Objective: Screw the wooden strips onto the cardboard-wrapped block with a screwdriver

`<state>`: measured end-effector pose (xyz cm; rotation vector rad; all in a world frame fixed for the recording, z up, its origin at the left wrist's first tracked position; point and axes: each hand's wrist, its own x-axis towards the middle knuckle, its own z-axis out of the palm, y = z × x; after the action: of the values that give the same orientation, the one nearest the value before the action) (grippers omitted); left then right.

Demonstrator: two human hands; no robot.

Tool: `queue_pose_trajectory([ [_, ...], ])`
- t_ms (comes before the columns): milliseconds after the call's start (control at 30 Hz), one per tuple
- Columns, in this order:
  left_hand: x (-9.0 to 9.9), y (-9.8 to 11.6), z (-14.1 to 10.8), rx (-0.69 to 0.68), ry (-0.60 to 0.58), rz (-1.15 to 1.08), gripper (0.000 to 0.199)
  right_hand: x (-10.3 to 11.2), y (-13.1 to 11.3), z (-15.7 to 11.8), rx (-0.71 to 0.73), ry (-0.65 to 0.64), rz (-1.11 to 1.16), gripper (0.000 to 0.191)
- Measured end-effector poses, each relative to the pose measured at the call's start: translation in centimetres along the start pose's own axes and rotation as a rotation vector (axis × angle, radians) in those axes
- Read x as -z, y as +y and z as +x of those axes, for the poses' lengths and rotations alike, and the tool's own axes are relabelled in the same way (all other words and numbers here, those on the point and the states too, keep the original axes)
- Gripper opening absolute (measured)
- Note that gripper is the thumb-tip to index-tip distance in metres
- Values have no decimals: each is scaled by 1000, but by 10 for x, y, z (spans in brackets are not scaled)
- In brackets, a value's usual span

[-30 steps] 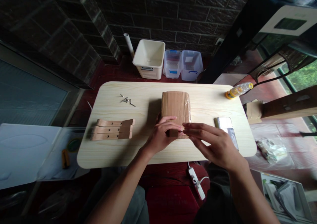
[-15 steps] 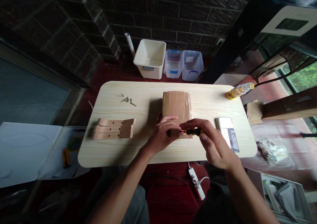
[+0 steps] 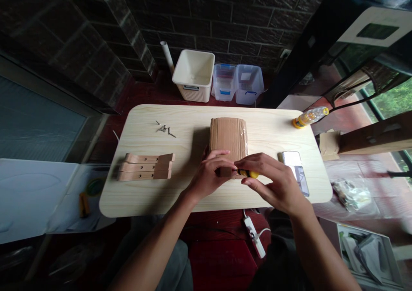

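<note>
fingers (image 3: 262, 164) of both hands close — right on a yellow screwdriver (image 3: 250, 174), left on a wooden block (image 3: 225, 172) — clear boxes' (image 3: 247, 85) contents unclear

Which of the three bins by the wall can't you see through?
The cream bin on the left; the middle bin and right bin are clear plastic.

My left hand (image 3: 208, 176) is clamped around a small wooden block (image 3: 225, 172), which sits at the near end of a corrugated cardboard pack (image 3: 228, 138) wrapped in clear plastic. The pack lies flat on the pale wood-grain tabletop (image 3: 273, 132), its long side pointing away from me. My right hand (image 3: 273, 181) pinches a screwdriver (image 3: 249, 174) with a yellow-and-black handle, lying nearly level, its thin metal tip touching the block's right end. My fingers cover most of the handle.
</note>
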<state>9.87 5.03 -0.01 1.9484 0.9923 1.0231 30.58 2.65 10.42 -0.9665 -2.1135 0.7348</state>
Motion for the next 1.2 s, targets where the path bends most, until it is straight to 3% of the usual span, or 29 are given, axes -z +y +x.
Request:
queue_pose_trajectory([
  [200,0,0,0,17,0,15,13,-6,0,0,-10,3,10,40],
  [367,1,2,1,0,-23,7,11,-9,-3,1,9,8,111,30],
  [600,1,0,1,-1,0,13,9,-2,-8,-1,-50,-31,181,37],
  [967,0,0,1,-12,-16,0,9,2,0,2,-132,14,357,21],
  [1200,0,1,2,30,-17,22,11,6,-4,6,-139,-4,338,28],
])
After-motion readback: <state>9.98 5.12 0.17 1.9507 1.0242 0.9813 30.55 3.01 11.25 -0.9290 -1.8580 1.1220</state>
